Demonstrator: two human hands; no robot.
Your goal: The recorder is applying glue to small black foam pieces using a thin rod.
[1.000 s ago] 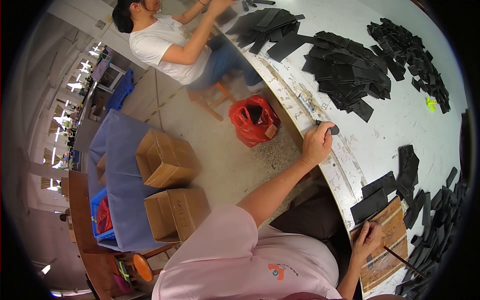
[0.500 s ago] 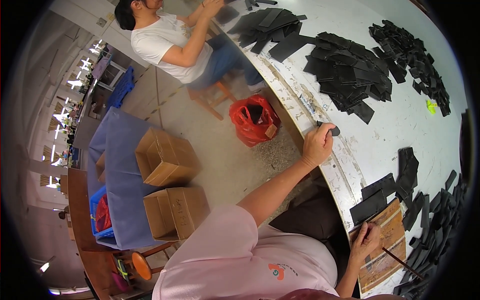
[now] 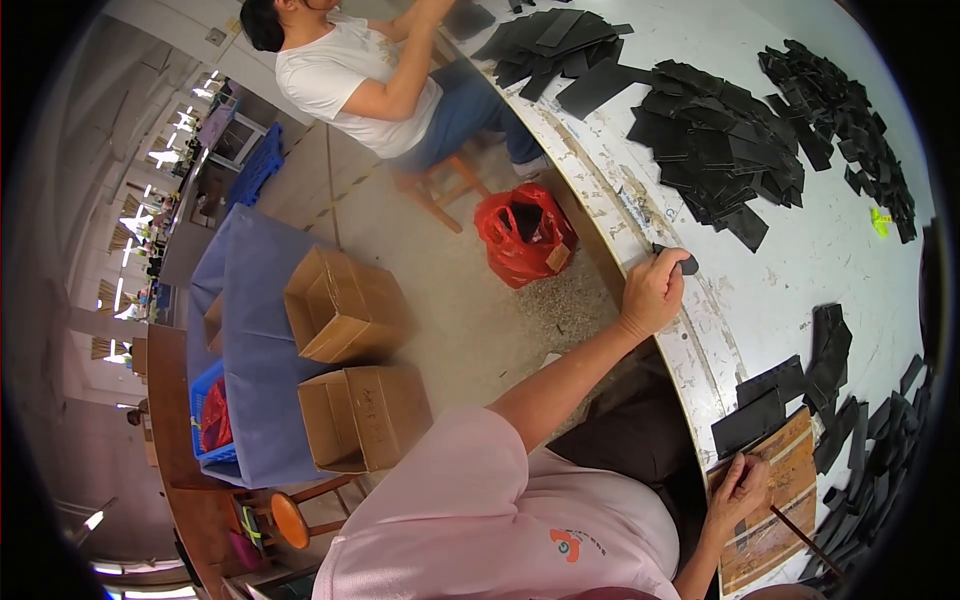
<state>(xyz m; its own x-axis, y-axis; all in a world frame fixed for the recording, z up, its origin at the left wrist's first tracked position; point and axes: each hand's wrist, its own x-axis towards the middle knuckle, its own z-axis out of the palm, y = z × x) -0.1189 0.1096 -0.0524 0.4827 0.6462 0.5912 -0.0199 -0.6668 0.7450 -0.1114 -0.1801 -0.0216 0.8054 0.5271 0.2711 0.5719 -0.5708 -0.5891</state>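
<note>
My left hand (image 3: 653, 292) is closed at the edge of the white table (image 3: 740, 290), its fingers gripping a small black strip (image 3: 687, 263) with a rounded end. On a worn wooden board (image 3: 790, 465) my right hand (image 3: 741, 492) rests with its fingers pinched together. What they hold is hidden. A thin dark stick (image 3: 800, 535) lies slantwise beside that hand; whether the hand touches it is unclear. Flat black pieces (image 3: 748, 422) lie against the board's far edge, and a folded black piece (image 3: 828, 350) is just beyond them.
Piles of black pieces (image 3: 715, 140) cover the far table, with narrower strips (image 3: 880, 460) at right. Someone in a white shirt (image 3: 345, 85) sits across the corner. On the floor stands a red plastic bag (image 3: 525, 240). Cardboard boxes (image 3: 350, 305) rest by a blue cloth-covered stand (image 3: 245, 330).
The whole view has shifted slightly, moving the scene right. Both hands keep nearly the same places and poses, the left still gripping the black strip.
</note>
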